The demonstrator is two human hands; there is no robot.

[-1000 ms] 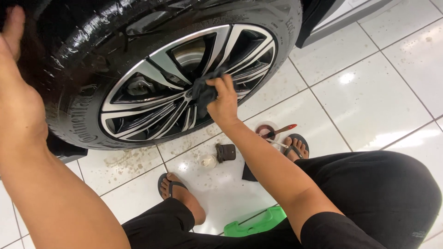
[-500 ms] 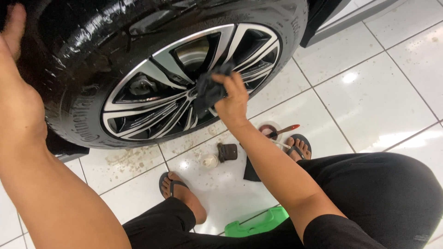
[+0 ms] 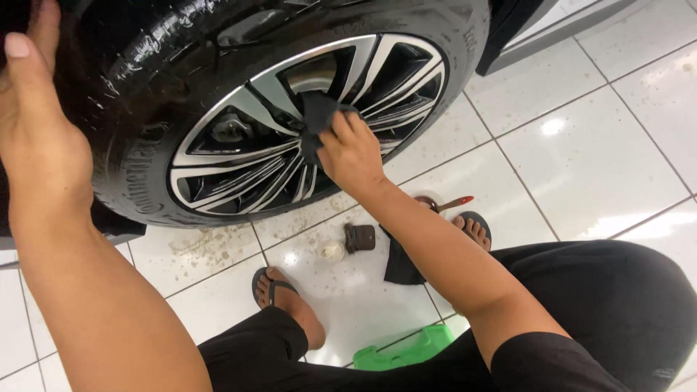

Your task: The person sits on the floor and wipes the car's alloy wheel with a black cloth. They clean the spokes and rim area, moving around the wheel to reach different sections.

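A car wheel with a silver and black spoked rim (image 3: 239, 156) and a wet black tyre (image 3: 138, 65) fills the upper left. My right hand (image 3: 351, 154) presses a dark cloth (image 3: 317, 116) against the spokes near the hub. My left hand (image 3: 36, 123) rests flat on the top of the tyre at the far left, fingers spread and holding nothing.
On the white tiled floor (image 3: 581, 145) lie a small brown pad (image 3: 359, 237), a small white lid (image 3: 332, 251), a second dark cloth (image 3: 401, 263) and a red-handled brush (image 3: 446, 204). A green stool (image 3: 406, 348) sits under me. My feet wear flip-flops (image 3: 272, 284).
My right hand has moved the cloth slightly up and toward the wheel's hub. The left hand stays on the tyre.
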